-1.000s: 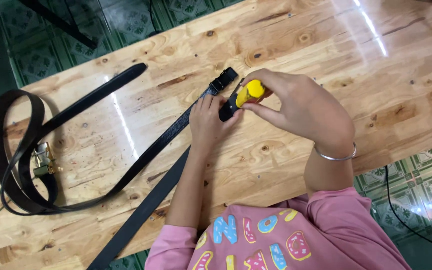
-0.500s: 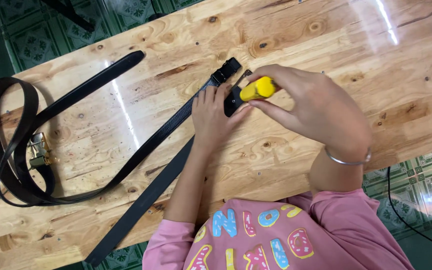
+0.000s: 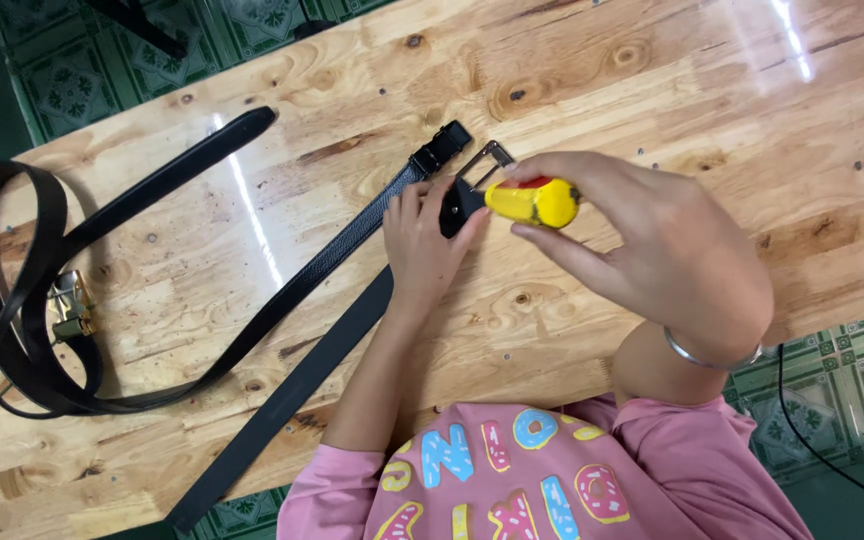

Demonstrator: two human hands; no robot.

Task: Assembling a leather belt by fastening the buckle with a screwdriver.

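A yellow-handled screwdriver [image 3: 532, 201] is gripped in the closed right hand [image 3: 652, 250]. The end of a black belt [image 3: 332, 260] is pressed flat against the wooden table [image 3: 652, 90] by the left hand [image 3: 427, 245], beside a metal buckle [image 3: 482, 165]. Coiled belts [image 3: 22, 290] lie well apart.

Glossy knotty pine bench [image 3: 652, 80] streaked with light glare; green patterned tile floor [image 3: 62, 85] beneath.
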